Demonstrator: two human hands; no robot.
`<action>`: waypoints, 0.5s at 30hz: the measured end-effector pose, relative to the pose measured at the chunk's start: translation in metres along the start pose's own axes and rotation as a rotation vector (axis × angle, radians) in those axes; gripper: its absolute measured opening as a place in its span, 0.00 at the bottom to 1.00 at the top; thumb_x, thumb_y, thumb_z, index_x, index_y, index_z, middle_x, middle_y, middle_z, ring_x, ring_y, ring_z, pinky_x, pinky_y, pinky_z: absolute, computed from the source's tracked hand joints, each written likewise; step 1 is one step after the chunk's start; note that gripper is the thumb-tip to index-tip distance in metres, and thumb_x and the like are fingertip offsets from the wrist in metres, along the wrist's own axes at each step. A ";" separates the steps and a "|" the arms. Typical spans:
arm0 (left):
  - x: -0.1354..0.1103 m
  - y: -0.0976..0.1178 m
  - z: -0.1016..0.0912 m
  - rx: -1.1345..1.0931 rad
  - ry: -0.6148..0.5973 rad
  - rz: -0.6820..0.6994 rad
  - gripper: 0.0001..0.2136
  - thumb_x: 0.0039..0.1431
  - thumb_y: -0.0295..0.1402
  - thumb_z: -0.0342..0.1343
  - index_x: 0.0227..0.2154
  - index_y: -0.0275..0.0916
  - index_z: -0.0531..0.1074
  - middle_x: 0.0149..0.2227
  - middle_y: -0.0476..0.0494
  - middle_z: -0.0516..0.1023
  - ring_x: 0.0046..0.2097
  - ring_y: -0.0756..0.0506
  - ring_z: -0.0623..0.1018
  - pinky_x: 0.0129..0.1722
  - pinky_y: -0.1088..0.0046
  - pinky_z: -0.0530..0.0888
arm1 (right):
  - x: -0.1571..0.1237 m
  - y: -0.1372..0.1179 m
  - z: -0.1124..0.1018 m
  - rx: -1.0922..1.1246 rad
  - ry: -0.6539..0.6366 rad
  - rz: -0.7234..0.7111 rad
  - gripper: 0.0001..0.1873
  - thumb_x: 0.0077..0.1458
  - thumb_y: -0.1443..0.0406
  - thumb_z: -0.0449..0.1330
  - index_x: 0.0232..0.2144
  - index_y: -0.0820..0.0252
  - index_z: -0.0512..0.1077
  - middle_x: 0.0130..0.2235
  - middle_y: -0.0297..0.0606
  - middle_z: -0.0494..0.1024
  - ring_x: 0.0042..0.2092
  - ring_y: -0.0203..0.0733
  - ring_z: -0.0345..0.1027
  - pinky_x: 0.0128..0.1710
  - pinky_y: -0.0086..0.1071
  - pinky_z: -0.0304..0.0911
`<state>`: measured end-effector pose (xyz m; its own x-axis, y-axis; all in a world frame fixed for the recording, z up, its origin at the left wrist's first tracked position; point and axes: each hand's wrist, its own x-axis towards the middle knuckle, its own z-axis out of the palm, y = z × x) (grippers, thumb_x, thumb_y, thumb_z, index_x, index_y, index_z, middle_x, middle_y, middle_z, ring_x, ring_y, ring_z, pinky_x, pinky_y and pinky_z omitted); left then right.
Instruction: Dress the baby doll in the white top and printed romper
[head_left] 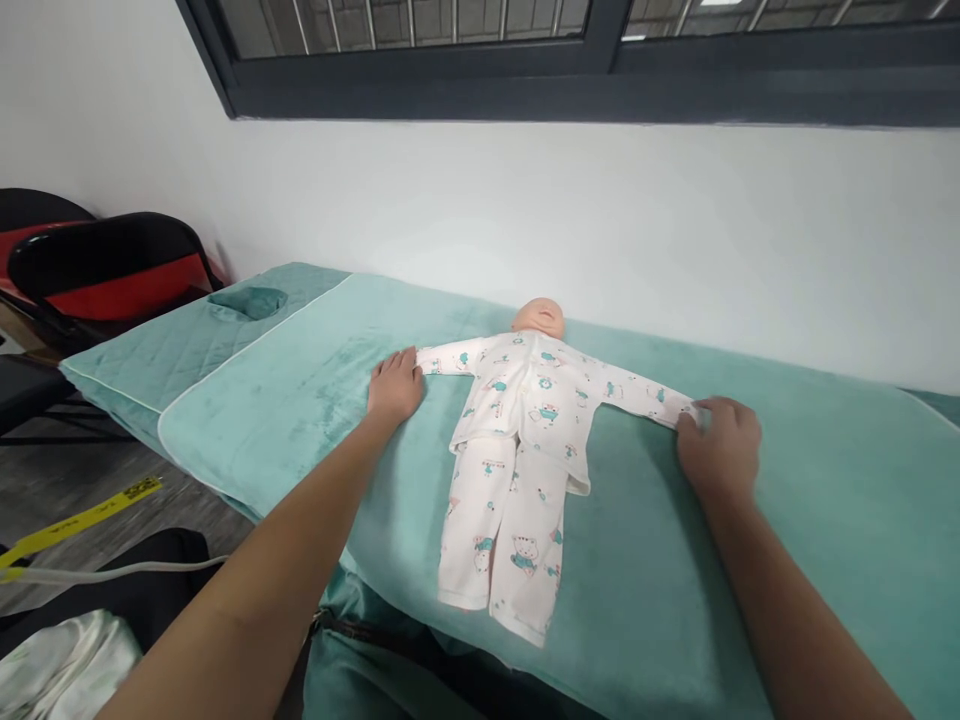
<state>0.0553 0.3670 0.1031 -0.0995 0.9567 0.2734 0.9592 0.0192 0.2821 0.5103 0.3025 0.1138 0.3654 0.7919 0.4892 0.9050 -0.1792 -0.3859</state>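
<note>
White with small prints, a top [529, 400] dresses a doll [540, 317] between the left hand [397, 384] and the right hand [720, 446]; matching trousers [471, 525] lie between the forearms [277, 568] on a green cover [637, 570]. The right hand pinches one cuff [673, 408]; the left hand touches the opposite cuff [427, 361], its grip unclear.

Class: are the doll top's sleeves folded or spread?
Spread: one sleeve stretches out to the left hand, the other sleeve to the right hand.
</note>
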 end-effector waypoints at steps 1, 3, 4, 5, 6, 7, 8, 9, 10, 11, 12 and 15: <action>0.000 0.000 0.000 -0.001 0.005 -0.003 0.25 0.65 0.33 0.39 0.63 0.37 0.59 0.63 0.38 0.66 0.66 0.40 0.62 0.65 0.56 0.56 | -0.001 -0.001 0.001 0.017 -0.018 -0.056 0.21 0.55 0.60 0.51 0.48 0.64 0.70 0.56 0.53 0.68 0.59 0.52 0.58 0.59 0.41 0.54; 0.000 0.001 0.000 -0.002 0.017 -0.015 0.25 0.63 0.32 0.41 0.63 0.36 0.59 0.63 0.37 0.66 0.65 0.39 0.62 0.65 0.57 0.57 | -0.004 -0.006 0.001 0.053 -0.056 -0.125 0.21 0.56 0.59 0.51 0.49 0.63 0.69 0.58 0.50 0.68 0.61 0.51 0.58 0.61 0.42 0.53; 0.001 0.001 0.000 -0.003 0.020 -0.024 0.26 0.62 0.32 0.41 0.63 0.35 0.59 0.63 0.36 0.66 0.65 0.39 0.62 0.64 0.57 0.57 | -0.006 -0.010 0.000 0.074 -0.066 -0.139 0.21 0.57 0.59 0.50 0.49 0.63 0.69 0.58 0.49 0.68 0.61 0.51 0.58 0.61 0.43 0.53; 0.001 0.001 0.000 -0.005 0.022 -0.033 0.26 0.62 0.32 0.42 0.64 0.34 0.58 0.62 0.35 0.66 0.65 0.38 0.63 0.64 0.57 0.57 | -0.007 -0.015 0.000 0.100 -0.067 -0.146 0.21 0.58 0.58 0.50 0.49 0.62 0.70 0.58 0.48 0.68 0.61 0.51 0.58 0.62 0.43 0.53; 0.001 0.001 0.000 -0.008 0.024 -0.043 0.27 0.61 0.32 0.42 0.64 0.34 0.58 0.62 0.35 0.66 0.65 0.38 0.63 0.64 0.56 0.58 | -0.009 -0.022 -0.001 0.131 -0.066 -0.147 0.22 0.59 0.57 0.49 0.49 0.62 0.70 0.58 0.47 0.69 0.61 0.50 0.59 0.62 0.44 0.53; 0.002 0.002 0.000 -0.013 0.026 -0.052 0.27 0.61 0.31 0.43 0.64 0.33 0.58 0.62 0.34 0.67 0.64 0.37 0.63 0.63 0.56 0.58 | -0.010 -0.031 0.000 0.169 -0.069 -0.147 0.22 0.59 0.57 0.49 0.50 0.61 0.70 0.58 0.46 0.69 0.61 0.50 0.59 0.63 0.44 0.53; 0.002 0.002 0.000 -0.019 0.030 -0.060 0.27 0.60 0.31 0.44 0.64 0.33 0.58 0.61 0.34 0.68 0.64 0.37 0.64 0.63 0.56 0.59 | -0.011 -0.042 0.000 0.216 -0.081 -0.151 0.22 0.60 0.56 0.48 0.50 0.61 0.70 0.58 0.45 0.69 0.61 0.49 0.59 0.63 0.44 0.52; 0.002 0.002 0.000 -0.025 0.038 -0.068 0.27 0.60 0.30 0.44 0.63 0.33 0.58 0.60 0.33 0.68 0.63 0.37 0.65 0.63 0.56 0.60 | -0.011 -0.055 0.002 0.270 -0.108 -0.164 0.23 0.60 0.55 0.48 0.51 0.61 0.70 0.59 0.44 0.69 0.61 0.49 0.60 0.63 0.44 0.52; 0.002 0.002 -0.001 -0.031 0.047 -0.074 0.27 0.59 0.30 0.44 0.63 0.33 0.59 0.60 0.33 0.69 0.63 0.37 0.66 0.62 0.56 0.60 | -0.011 -0.070 0.005 0.331 -0.141 -0.177 0.24 0.61 0.54 0.48 0.53 0.60 0.69 0.60 0.44 0.68 0.61 0.48 0.60 0.63 0.44 0.53; 0.002 0.002 -0.001 -0.035 0.057 -0.076 0.27 0.59 0.29 0.45 0.62 0.34 0.60 0.59 0.33 0.70 0.62 0.37 0.66 0.61 0.57 0.61 | -0.010 -0.086 0.008 0.394 -0.185 -0.198 0.25 0.61 0.53 0.49 0.54 0.59 0.69 0.60 0.43 0.68 0.61 0.48 0.60 0.63 0.44 0.54; 0.001 0.002 -0.002 -0.037 0.064 -0.076 0.26 0.59 0.29 0.45 0.62 0.34 0.60 0.58 0.33 0.70 0.62 0.37 0.67 0.61 0.57 0.62 | -0.007 -0.104 0.012 0.452 -0.234 -0.219 0.25 0.61 0.52 0.49 0.55 0.58 0.68 0.61 0.42 0.67 0.61 0.48 0.60 0.62 0.44 0.55; 0.001 0.001 -0.002 -0.040 0.080 -0.072 0.25 0.59 0.28 0.45 0.60 0.35 0.63 0.57 0.34 0.72 0.60 0.36 0.68 0.60 0.57 0.63 | 0.007 -0.155 0.023 0.496 -0.314 -0.316 0.24 0.62 0.52 0.48 0.51 0.56 0.71 0.57 0.42 0.71 0.58 0.49 0.63 0.60 0.46 0.57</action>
<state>0.0558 0.3669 0.1058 -0.1900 0.9272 0.3228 0.9375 0.0737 0.3400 0.3677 0.3491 0.1588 -0.0499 0.9080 0.4160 0.7232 0.3201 -0.6120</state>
